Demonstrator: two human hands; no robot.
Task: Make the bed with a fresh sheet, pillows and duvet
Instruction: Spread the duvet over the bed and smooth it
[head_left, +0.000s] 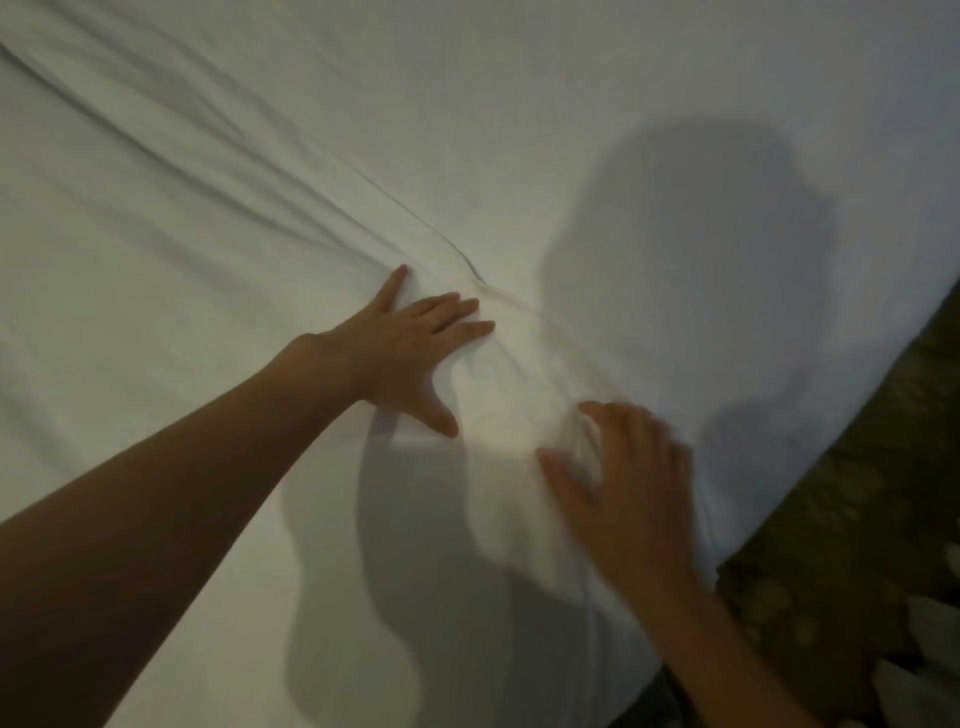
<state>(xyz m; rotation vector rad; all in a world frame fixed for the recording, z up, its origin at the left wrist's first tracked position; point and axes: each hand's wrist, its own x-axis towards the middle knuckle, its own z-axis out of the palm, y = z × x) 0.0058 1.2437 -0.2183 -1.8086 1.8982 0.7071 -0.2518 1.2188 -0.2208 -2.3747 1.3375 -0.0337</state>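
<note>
Two hands work the white sheet (571, 104) near the bed's right edge. The left hand (410, 345) lies flat with fingers straight and spread, pressing the cloth down just where a bundle of long creases (234, 171) ends. The right hand (631, 480) is blurred; its fingers look spread and laid on the cloth, pinching nothing that can be seen, close to the edge where the sheet drops toward the patterned carpet (857, 545).

The step in hand appears to be smoothing the sheet. To do it well, the left palm should likely anchor the cloth while the right sweeps outward toward the edge, drawing the slack over the side. The creases run diagonally to the far left, so pulling along that same line, not across it, should flatten them without raising new folds.
</note>
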